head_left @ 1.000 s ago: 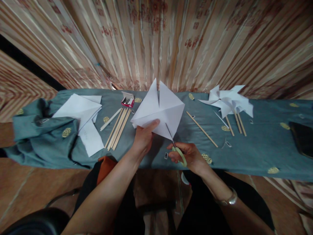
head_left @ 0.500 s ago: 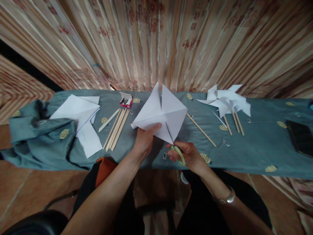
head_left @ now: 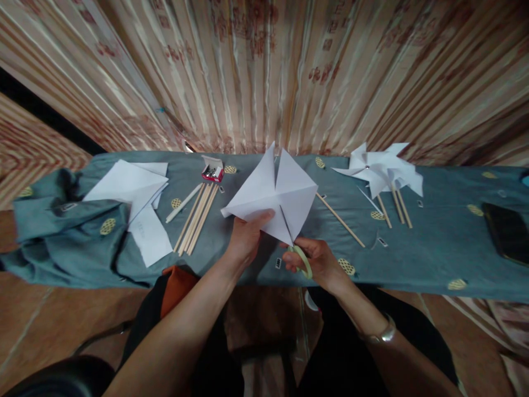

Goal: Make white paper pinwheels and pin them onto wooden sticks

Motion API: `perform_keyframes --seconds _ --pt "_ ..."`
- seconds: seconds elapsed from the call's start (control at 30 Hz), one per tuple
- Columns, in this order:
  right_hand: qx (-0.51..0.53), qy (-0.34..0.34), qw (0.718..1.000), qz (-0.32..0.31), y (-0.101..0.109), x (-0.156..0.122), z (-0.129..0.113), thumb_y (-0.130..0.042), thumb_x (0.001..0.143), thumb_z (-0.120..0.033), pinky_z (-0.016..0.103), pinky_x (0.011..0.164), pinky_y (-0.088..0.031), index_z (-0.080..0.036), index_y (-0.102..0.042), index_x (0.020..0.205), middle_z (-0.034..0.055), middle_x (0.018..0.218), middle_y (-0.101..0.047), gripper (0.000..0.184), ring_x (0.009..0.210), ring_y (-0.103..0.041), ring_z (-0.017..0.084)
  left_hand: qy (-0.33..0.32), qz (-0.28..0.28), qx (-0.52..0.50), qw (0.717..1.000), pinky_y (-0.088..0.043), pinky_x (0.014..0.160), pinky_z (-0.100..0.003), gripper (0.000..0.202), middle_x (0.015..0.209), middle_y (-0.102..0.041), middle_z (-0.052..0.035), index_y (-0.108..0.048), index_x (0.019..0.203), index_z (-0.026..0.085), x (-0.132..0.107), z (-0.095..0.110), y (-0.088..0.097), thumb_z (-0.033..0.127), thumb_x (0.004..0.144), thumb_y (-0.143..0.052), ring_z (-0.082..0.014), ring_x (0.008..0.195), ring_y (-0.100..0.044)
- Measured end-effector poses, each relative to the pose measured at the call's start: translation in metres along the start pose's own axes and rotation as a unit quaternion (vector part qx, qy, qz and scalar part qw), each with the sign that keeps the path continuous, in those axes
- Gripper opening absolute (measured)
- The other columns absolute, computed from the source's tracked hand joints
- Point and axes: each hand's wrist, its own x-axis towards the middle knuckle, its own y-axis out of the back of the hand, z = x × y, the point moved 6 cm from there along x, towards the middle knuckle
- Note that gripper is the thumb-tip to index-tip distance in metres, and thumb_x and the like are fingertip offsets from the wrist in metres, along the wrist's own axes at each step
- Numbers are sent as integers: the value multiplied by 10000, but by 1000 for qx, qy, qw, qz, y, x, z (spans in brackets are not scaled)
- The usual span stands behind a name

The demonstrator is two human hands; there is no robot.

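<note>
A square sheet of white paper (head_left: 264, 193) is held up over the middle of the table, creased, with a slit running in from its far corner. My left hand (head_left: 247, 237) grips its near left edge, thumb on top and the other fingers hidden beneath. My right hand (head_left: 316, 259) is closed around the light green handles of a pair of scissors (head_left: 305, 263). Their dark blade lies over the near right part of the sheet, pointing towards its centre. Just right of the paper, a wooden stick (head_left: 341, 220) rests on the cloth.
White paper sheets (head_left: 128, 184) lie at left. Several wooden sticks (head_left: 196, 220), a white pen-like stick (head_left: 184, 204) and a small red box (head_left: 212, 172) of metal pins are nearby. Paper pinwheels (head_left: 378, 168) and a dark phone (head_left: 506, 231) lie right on the green tablecloth (head_left: 438, 248). A curtain (head_left: 264, 71) hangs behind.
The far corner flaps of the paper have shifted slightly right and lower. Both hands and the scissors stay almost where they were.
</note>
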Motion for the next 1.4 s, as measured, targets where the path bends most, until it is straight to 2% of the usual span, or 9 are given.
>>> perform_keyframes --seconds 0.13,0.3,0.53,0.73,0.97,1.4 --pt "-2 16 1000 6 1 0 -2 -843 551 -472 216 460 -397 -164 -668 788 -29 535 -618 426 478 -529 98 8 -4 -1 1000 -497 804 -313 336 860 -744 -40 -706 828 146 -1 -3 0 179 529 -855 -174 800 -659" --pt "10 1 1000 21 1 1 0 -851 524 -433 228 449 -406 -169 -642 926 -46 516 -612 525 452 -521 107 11 15 2 1000 -500 795 -318 364 847 -745 -45 -708 836 141 -2 -2 0 164 504 -854 -180 790 -658" --pt "14 1 1000 26 0 1 -2 -837 535 -399 236 458 -422 -175 -621 939 -50 516 -618 510 454 -530 112 7 9 12 1000 -495 833 -334 389 910 -744 -63 -701 885 143 -1 -2 0 176 524 -844 -197 840 -664" --pt "16 3 999 32 3 2 -1 -846 511 -396 240 450 -416 -177 -590 847 -43 512 -614 475 453 -535 119 22 3 9 1000 -493 825 -338 445 877 -739 -49 -694 925 143 -4 -4 -2 170 509 -849 -190 810 -659" --pt "15 7 999 34 3 2 -4 -841 520 -412 229 433 -394 -170 -602 840 -46 491 -606 466 426 -510 105 16 -8 12 1000 -497 822 -335 479 926 -743 -56 -691 989 156 -3 -5 -2 181 533 -835 -196 832 -662" --pt "11 3 999 42 2 1 -7 -845 491 -453 249 438 -403 -190 -586 757 -43 486 -602 455 428 -510 113 28 -6 16 999 -499 792 -332 455 898 -740 -55 -688 968 142 -7 -6 -5 175 535 -822 -193 797 -662"
